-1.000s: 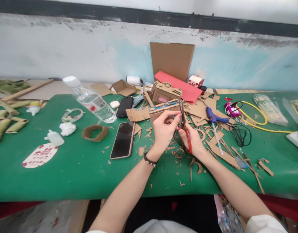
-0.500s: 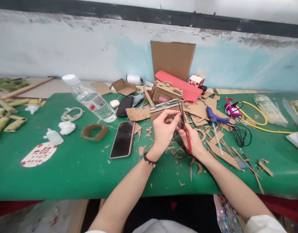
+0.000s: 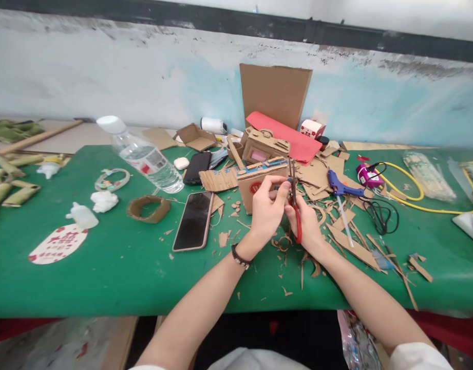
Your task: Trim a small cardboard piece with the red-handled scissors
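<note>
My right hand (image 3: 307, 223) is closed on a pair of scissors (image 3: 298, 226) with red handles, its blades pointing up and away from me. Close against the blades, my left hand (image 3: 269, 205) has its fingers pinched together; whatever they hold is too small and too covered to name. Just behind the left hand stands a cardboard box (image 3: 247, 194) with a blue strip along its top and a red round mark on its front. A cardboard model camera (image 3: 265, 146) sits farther back.
Cardboard scraps (image 3: 317, 172) lie around the hands. To the right are a blue glue gun (image 3: 342, 185) and a yellow cable (image 3: 417, 185). At left are a phone (image 3: 193, 221), a tilted water bottle (image 3: 144, 159) and a cardboard ring (image 3: 149, 209).
My left hand has shifted slightly right and down, uncovering the box's red mark. The scissors' blades now point more upright, still in my right hand.
</note>
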A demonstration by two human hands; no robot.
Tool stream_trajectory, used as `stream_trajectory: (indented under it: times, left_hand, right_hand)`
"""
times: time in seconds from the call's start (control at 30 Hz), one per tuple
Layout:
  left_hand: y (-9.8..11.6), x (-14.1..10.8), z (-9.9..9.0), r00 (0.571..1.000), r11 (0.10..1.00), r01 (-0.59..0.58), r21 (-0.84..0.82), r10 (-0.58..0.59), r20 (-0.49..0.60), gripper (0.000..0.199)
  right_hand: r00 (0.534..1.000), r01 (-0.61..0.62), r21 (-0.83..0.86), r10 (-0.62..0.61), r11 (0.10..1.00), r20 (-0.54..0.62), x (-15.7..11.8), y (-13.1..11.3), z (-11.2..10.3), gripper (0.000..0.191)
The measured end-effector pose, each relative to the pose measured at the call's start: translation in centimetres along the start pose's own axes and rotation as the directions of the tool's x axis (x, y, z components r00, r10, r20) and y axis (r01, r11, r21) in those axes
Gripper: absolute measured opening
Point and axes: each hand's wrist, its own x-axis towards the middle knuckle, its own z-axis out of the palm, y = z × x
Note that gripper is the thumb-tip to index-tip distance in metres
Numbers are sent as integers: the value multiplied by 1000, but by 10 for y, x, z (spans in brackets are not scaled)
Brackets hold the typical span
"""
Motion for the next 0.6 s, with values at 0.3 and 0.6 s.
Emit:
stream_trajectory:
  times: [0.3, 0.6]
  left_hand:
    - [-4, 6, -6, 999, 999, 11, -34, -10, 35, 34]
    - [-1, 5, -4, 999, 1000, 21, -8, -21, 26, 34]
  right_hand:
    - [998, 19, 3, -19, 1000, 53, 0, 1, -2, 44]
    - [999, 1, 35, -3, 999, 52, -2, 6, 5, 54]
